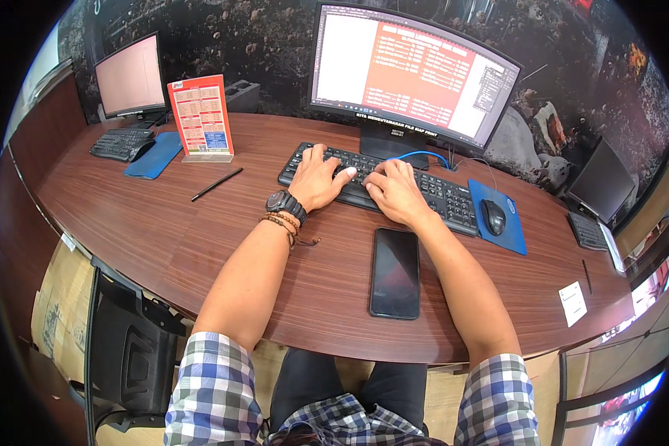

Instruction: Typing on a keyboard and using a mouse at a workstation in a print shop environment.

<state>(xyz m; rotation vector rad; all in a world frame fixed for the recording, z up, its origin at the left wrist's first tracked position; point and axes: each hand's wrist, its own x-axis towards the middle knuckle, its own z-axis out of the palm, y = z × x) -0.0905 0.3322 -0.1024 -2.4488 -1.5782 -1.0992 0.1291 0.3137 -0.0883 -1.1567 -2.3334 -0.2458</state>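
Note:
Both hands rest on a black keyboard [453, 202] that lies on the brown wooden desk. My left hand [316, 181] is over the keys of its left part, fingers apart and thumb stretched toward the middle; a black watch and beaded bracelets are on that wrist. On the middle keys lies my right hand [395, 192], its fingers bent and spread, holding nothing. Behind the keyboard stands a monitor [416, 70] showing a red page with white text lines. A black phone [395, 273] lies face up between my forearms, screen dark.
A black mouse [493, 217] sits on a blue mouse pad [519, 239] right of the keyboard. At left are a red-and-white sign stand [201, 117], a black pen [217, 184] and a second monitor [130, 76]. A white card [572, 303] lies near the right edge. A black chair [132, 349] stands lower left.

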